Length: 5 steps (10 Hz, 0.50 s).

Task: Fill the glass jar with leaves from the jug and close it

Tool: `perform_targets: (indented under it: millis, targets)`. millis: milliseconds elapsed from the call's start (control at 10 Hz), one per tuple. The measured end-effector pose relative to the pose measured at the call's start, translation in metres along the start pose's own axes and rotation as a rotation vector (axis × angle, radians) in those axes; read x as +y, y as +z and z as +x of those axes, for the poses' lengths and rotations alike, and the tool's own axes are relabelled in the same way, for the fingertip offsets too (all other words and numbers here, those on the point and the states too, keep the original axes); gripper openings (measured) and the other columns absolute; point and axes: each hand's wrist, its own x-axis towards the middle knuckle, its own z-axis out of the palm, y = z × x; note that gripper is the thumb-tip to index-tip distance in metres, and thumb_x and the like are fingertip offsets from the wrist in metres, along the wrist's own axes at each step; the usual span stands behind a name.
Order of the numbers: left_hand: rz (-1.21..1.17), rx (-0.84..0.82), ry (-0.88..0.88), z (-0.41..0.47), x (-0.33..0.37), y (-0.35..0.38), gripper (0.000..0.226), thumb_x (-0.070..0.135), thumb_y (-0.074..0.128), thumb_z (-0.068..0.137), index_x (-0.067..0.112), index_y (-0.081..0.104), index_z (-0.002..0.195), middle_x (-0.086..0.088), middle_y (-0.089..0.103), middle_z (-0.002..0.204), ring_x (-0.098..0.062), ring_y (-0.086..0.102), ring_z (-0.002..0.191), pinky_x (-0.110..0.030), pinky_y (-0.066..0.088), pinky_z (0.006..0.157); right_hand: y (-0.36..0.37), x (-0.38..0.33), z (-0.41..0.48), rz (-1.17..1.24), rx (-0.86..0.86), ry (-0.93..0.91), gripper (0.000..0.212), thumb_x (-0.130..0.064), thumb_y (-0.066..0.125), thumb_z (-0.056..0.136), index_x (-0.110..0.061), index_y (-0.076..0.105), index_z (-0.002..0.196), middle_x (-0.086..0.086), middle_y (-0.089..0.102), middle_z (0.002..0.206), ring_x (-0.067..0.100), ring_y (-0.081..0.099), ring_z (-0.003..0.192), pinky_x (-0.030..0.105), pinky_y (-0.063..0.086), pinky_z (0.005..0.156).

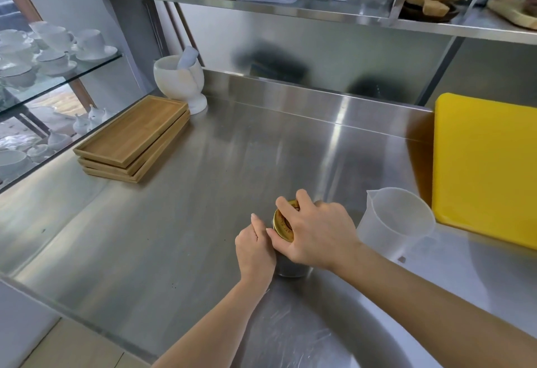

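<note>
The glass jar (291,269) stands on the steel counter near the front, with dark contents showing through its lower wall. A gold metal lid (281,225) sits on its mouth. My right hand (315,232) lies over the lid, fingers curled around its rim. My left hand (255,248) wraps the jar's left side and hides most of the glass. The translucent plastic jug (396,223) stands upright just right of the jar, and it looks empty.
A yellow cutting board (485,170) leans at the right. Three stacked wooden trays (132,139) and a white mortar with pestle (180,79) sit at the back left. A glass shelf of white cups (55,50) is on the far left; steel shelves (261,7) hang overhead.
</note>
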Motion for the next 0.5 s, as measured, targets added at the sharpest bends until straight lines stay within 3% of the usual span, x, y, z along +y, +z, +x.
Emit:
perform_targets:
  millis: [200,300,400,500]
  targets:
    - [-0.021,-0.013,0.002,-0.001,0.002,-0.002,0.056,0.025,0.033,0.096,0.011,0.031,0.042,0.006,0.031,0.038,-0.015,0.026,0.044,-0.04,0.024,0.051,0.0,-0.004,-0.002,0.018,0.008,0.041,0.051,-0.062,0.048,0.075,-0.021,0.06,0.102,0.007,0.063,0.08,0.026,0.058,0.043,0.022,0.029,0.042]
    - [-0.041,-0.065,0.021,0.002,0.0,-0.005,0.052,0.025,0.036,0.095,0.004,0.033,0.047,-0.001,0.03,0.043,-0.018,0.025,0.048,-0.041,0.023,0.052,0.0,-0.005,-0.003,0.07,-0.017,0.079,0.057,-0.066,0.044,0.075,-0.022,0.056,0.11,0.008,0.062,0.089,0.028,0.062,0.056,0.025,0.037,0.046]
    - [-0.096,-0.181,-0.011,0.005,0.002,-0.007,0.05,0.029,0.041,0.091,-0.005,0.036,0.055,-0.011,0.033,0.054,-0.026,0.027,0.056,-0.04,0.024,0.053,0.0,-0.002,-0.004,0.082,-0.081,0.094,0.075,-0.078,0.029,0.072,-0.025,0.041,0.124,0.009,0.058,0.112,0.032,0.059,0.091,0.04,0.046,0.072]
    - [-0.114,-0.223,0.008,0.011,0.002,-0.014,0.039,0.025,0.051,0.086,0.01,0.039,0.052,-0.01,0.037,0.056,-0.025,0.033,0.058,-0.039,0.028,0.055,-0.014,0.005,-0.001,0.186,-0.15,0.105,0.089,-0.085,0.019,0.064,-0.029,0.031,0.132,0.004,0.05,0.126,0.029,0.047,0.111,0.045,0.035,0.088]
